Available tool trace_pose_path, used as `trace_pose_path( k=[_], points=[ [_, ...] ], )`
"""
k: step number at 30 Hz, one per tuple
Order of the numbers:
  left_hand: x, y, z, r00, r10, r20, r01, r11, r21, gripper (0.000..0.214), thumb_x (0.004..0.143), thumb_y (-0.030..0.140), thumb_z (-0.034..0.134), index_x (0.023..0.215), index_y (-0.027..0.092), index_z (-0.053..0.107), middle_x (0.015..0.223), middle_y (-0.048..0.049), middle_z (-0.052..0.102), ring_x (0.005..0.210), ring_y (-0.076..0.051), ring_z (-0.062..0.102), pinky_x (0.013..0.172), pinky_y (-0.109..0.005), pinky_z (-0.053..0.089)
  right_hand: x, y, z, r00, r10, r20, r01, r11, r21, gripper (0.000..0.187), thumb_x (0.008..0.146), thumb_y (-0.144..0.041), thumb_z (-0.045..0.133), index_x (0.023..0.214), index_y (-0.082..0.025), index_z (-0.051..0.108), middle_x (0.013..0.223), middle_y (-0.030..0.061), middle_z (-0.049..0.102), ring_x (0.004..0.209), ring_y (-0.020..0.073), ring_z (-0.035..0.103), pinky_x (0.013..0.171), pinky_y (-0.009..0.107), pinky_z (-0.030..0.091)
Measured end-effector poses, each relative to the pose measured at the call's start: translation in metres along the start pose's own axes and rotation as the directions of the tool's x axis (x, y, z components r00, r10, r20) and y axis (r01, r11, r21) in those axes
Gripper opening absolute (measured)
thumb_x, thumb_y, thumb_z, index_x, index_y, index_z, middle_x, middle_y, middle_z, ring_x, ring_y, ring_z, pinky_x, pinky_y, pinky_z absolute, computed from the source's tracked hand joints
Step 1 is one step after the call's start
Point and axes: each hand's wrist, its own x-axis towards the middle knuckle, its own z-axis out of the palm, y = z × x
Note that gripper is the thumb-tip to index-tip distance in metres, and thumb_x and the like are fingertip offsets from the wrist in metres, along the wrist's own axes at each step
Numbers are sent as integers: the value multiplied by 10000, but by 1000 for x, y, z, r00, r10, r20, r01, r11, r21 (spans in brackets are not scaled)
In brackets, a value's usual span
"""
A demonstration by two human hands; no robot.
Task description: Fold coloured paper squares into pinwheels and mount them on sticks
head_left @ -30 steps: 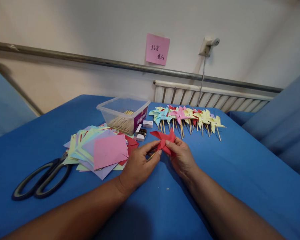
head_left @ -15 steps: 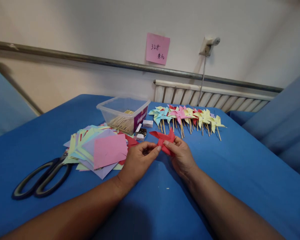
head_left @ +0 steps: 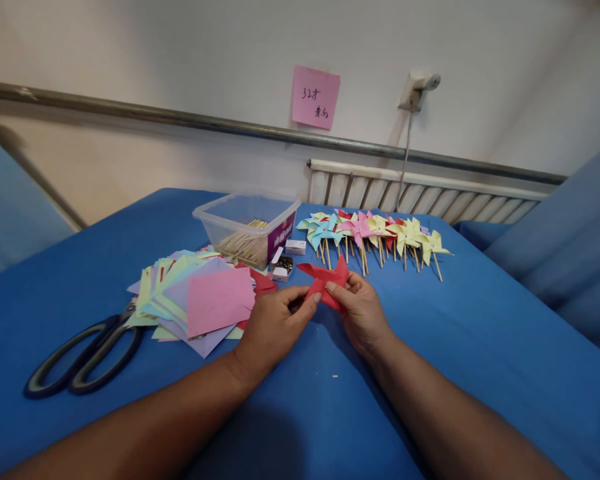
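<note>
Above the blue-covered table (head_left: 460,360), both hands pinch a red paper pinwheel (head_left: 333,273) with folded blades. My left hand (head_left: 279,317) is closed on its lower left side, thumb near the centre. My right hand (head_left: 360,307) grips it from the right, thumb pressed close to the middle. Fingers behind the paper are hidden, and I cannot tell whether a pin or stick is there. Left of my hands lies a pile of coloured paper squares (head_left: 221,301), a pink one on top. A small open box of pins (head_left: 283,267) stands just behind my left hand.
A clear plastic tub (head_left: 215,230) holds thin sticks. Several finished pinwheels (head_left: 363,230) on sticks lie at the back right. Large dark-handled scissors (head_left: 97,350) lie at the left, blades partly under the paper. A small closed box (head_left: 296,247) sits beside the tub.
The red pinwheel has shifted very slightly left, and my left fingers now cover more of its lower left side. Everything else is unchanged.
</note>
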Motion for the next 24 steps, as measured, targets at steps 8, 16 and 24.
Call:
trace_pose_path(
  k=[8, 16, 24],
  points=[
    [11, -10, -3, 955, -284, -85, 240, 909, -340, 379, 790, 531, 566, 773, 163, 658, 783, -47, 702, 719, -192, 643, 645, -286, 481, 2, -2, -2, 996, 65, 68, -67, 997, 23, 264, 624, -195, 814, 819, -169, 638, 780, 3, 725, 653, 105, 657, 689, 226, 531],
    [19, -10, -11, 884, -399, 243, 466, 724, -509, 468, 792, 587, 535, 805, 129, 631, 642, -46, 632, 517, -125, 545, 534, -253, 423, -2, -4, -5, 940, 236, 245, -223, 972, -77, 317, 609, -196, 825, 856, -172, 628, 843, 23, 733, 724, 132, 679, 741, 272, 527],
    [17, -10, -7, 891, -350, 289, 453, 719, -527, 353, 750, 478, 658, 674, 150, 555, 554, 13, 540, 478, -85, 457, 486, -213, 356, 0, -2, -11, 898, 290, 330, -266, 957, -116, 335, 648, -202, 806, 912, -158, 604, 855, 48, 727, 755, 165, 695, 796, 335, 509]
  ],
)
